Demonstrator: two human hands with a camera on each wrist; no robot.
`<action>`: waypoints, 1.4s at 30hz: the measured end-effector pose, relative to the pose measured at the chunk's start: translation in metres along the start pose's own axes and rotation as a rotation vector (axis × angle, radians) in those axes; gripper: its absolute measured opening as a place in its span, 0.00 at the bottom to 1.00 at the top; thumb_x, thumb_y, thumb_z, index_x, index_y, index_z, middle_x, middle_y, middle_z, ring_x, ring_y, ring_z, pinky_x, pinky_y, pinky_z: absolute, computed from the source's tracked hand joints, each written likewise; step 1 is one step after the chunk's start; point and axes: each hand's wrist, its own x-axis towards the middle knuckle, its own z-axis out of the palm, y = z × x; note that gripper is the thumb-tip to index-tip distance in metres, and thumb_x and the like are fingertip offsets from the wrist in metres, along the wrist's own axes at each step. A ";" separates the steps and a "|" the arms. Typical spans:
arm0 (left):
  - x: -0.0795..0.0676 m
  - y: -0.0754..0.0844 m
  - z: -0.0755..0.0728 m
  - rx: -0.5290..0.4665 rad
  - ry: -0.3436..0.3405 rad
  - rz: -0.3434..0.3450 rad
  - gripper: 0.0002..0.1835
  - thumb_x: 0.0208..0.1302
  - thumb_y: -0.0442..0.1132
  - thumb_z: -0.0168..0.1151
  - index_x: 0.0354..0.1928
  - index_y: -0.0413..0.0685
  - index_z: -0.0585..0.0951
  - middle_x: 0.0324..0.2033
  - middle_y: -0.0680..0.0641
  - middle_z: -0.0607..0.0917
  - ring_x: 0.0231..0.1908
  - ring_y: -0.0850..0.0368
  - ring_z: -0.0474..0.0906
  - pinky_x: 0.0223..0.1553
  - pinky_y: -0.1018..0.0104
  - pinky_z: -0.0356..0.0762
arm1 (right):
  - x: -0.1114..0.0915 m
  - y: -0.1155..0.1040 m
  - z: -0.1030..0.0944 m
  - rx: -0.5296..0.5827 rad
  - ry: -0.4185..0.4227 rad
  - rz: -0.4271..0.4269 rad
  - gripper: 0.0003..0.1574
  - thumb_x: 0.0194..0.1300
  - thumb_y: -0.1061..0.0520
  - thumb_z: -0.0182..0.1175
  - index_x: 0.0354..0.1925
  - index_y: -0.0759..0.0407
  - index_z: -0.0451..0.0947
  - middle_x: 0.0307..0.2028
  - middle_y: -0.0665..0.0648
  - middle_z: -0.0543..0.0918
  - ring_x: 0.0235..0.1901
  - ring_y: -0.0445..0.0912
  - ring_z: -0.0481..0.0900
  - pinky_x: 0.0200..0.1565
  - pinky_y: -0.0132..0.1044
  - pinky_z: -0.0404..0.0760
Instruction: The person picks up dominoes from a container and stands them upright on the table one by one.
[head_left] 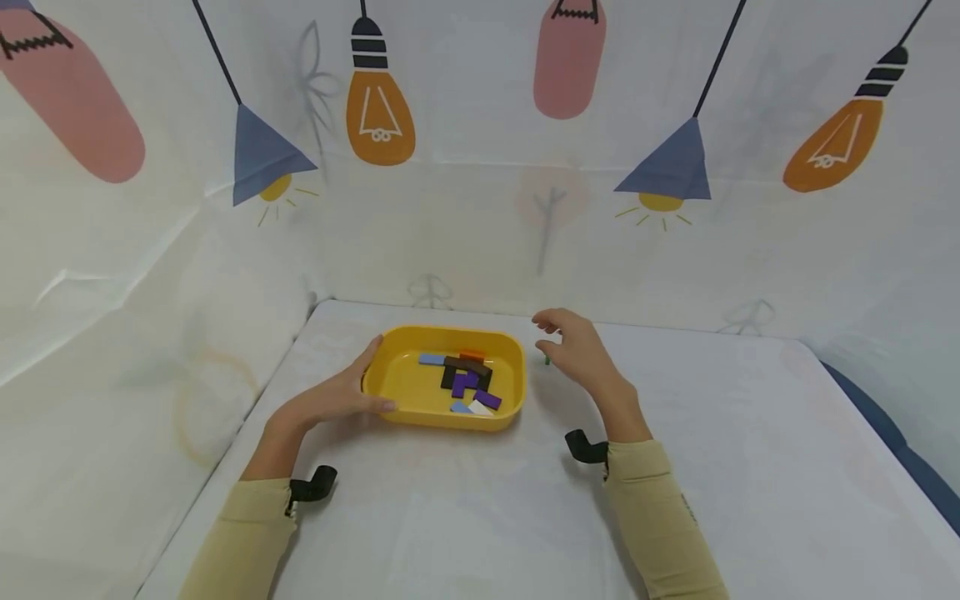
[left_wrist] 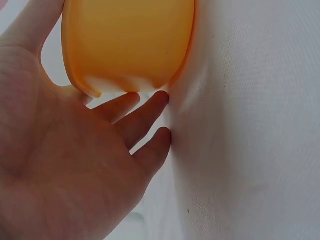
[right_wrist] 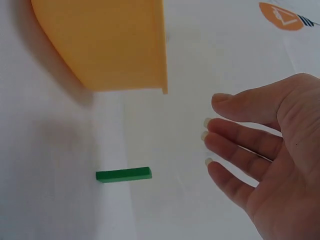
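Note:
My left hand [head_left: 341,393] grips the left end of a yellow tray [head_left: 442,419], its thumb on the near rim and fingers at the end wall. In the left wrist view, fingertips of that hand [left_wrist: 75,145] meet the underside of the tray [left_wrist: 130,40]. Right of the tray, my right hand [head_left: 576,350] hovers with bent, parted fingers and nothing between them. A slim green block [right_wrist: 124,174] stands upright on the table, apart from the right hand [right_wrist: 265,145]; in the head view that hand mostly hides it.
Inside the tray lie several small pieces: a brown block [head_left: 467,365], an orange block [head_left: 472,354], a light blue block [head_left: 431,359], a white block [head_left: 480,407], plus purple and black ones. A white cloth covers the table [head_left: 465,508]. Printed white sheeting [head_left: 465,217] hangs behind.

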 end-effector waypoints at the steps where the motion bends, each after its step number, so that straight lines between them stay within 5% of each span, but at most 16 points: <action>1: 0.000 0.000 0.000 -0.003 0.000 0.003 0.66 0.56 0.58 0.71 0.78 0.65 0.28 0.80 0.44 0.36 0.78 0.38 0.37 0.72 0.29 0.42 | 0.000 -0.002 0.002 -0.001 -0.010 0.002 0.22 0.65 0.61 0.64 0.58 0.58 0.77 0.53 0.58 0.82 0.52 0.53 0.78 0.59 0.51 0.79; 26: 0.005 -0.006 -0.002 -0.028 -0.018 0.032 0.66 0.56 0.56 0.71 0.78 0.65 0.28 0.80 0.46 0.35 0.79 0.40 0.36 0.74 0.31 0.42 | 0.019 -0.023 0.052 0.045 -0.195 -0.058 0.22 0.66 0.59 0.63 0.58 0.57 0.79 0.53 0.55 0.84 0.53 0.50 0.80 0.59 0.49 0.80; 35: 0.003 -0.007 -0.005 -0.034 -0.014 0.028 0.65 0.56 0.57 0.71 0.78 0.67 0.29 0.80 0.49 0.34 0.79 0.40 0.34 0.73 0.30 0.40 | 0.027 -0.038 0.068 -0.090 -0.303 -0.043 0.21 0.67 0.57 0.61 0.58 0.54 0.79 0.53 0.54 0.83 0.53 0.50 0.79 0.60 0.49 0.79; 42: 0.004 -0.007 -0.003 -0.028 -0.017 0.031 0.65 0.56 0.55 0.71 0.78 0.66 0.29 0.80 0.49 0.34 0.79 0.40 0.33 0.73 0.30 0.39 | 0.032 -0.040 0.078 -0.229 -0.379 -0.119 0.21 0.67 0.55 0.62 0.57 0.53 0.79 0.48 0.52 0.85 0.45 0.46 0.78 0.56 0.44 0.80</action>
